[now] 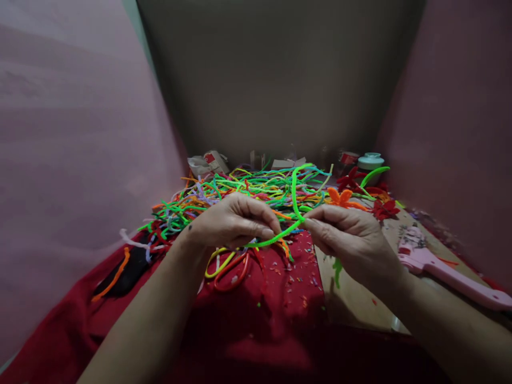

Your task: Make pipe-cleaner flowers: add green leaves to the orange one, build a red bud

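A bright green pipe cleaner (295,198) stretches between my two hands above the table. My right hand (346,234) pinches it at a bend, from which one length rises and curls over at the top. The other length runs down to the left, to my left hand (236,221), whose thumb and fingers are closed on it. Below my right hand hangs a shorter green fuzzy piece (337,272); where it joins is hidden. Behind my hands spreads a big tangled heap of coloured pipe cleaners (240,186).
Red-handled scissors (234,274) lie on the red cloth (256,336) amid small clippings. An orange fuzzy flower (340,197) and a dark red one (386,209) sit at right, near a pink tool (452,274) on a board (360,309). A pale green jar (370,161) stands behind.
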`<state>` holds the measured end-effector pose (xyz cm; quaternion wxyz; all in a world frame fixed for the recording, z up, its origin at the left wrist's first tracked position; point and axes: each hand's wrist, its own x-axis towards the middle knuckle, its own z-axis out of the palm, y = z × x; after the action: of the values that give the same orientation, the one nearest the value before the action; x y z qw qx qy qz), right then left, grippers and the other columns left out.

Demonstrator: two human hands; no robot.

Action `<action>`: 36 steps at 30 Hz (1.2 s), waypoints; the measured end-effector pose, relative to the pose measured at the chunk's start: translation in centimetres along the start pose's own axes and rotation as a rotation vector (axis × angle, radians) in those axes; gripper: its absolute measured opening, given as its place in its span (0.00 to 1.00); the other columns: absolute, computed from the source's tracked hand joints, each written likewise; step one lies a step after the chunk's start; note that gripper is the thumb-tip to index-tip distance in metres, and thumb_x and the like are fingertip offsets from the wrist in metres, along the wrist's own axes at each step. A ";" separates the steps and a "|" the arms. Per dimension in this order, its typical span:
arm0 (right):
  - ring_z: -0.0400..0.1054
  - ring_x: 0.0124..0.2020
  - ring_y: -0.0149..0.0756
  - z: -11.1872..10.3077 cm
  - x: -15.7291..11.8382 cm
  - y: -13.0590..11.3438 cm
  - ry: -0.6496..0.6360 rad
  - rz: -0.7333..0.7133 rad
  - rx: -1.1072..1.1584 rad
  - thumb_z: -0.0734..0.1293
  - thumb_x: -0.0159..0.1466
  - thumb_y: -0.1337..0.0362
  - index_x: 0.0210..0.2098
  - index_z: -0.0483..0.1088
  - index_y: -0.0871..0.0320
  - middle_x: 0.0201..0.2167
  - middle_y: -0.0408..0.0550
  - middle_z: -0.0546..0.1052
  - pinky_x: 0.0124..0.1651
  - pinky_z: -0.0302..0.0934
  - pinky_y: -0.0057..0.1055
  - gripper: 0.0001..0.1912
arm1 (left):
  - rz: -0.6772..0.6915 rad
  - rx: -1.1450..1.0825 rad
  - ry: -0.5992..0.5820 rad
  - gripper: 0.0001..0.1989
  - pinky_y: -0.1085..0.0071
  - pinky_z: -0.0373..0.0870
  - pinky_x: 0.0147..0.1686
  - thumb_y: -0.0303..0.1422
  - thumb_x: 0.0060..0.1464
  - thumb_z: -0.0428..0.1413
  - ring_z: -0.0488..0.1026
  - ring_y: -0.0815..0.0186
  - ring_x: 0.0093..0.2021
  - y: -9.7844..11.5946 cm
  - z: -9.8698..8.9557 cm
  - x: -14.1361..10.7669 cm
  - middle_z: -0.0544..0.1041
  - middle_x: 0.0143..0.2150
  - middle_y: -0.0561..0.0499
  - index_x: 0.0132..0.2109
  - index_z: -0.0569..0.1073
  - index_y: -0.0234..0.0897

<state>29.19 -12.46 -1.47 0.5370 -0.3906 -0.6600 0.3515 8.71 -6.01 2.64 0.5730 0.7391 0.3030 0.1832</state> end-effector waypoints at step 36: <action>0.45 0.16 0.21 1.1 0.1 0.8 -0.058 0.258 0.248 0.66 0.55 0.62 0.16 0.60 0.59 0.13 0.35 0.56 0.19 0.38 0.24 0.15 | 0.338 0.763 0.312 0.08 0.75 0.59 0.29 0.26 0.55 0.49 0.63 0.71 0.28 -0.2 4.5 1.0 0.67 0.26 0.54 0.28 0.64 0.35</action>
<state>28.24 -12.10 -2.35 0.5123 -0.3924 -0.5710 0.5074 12.18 -8.65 1.09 0.1687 0.9004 0.3065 0.2587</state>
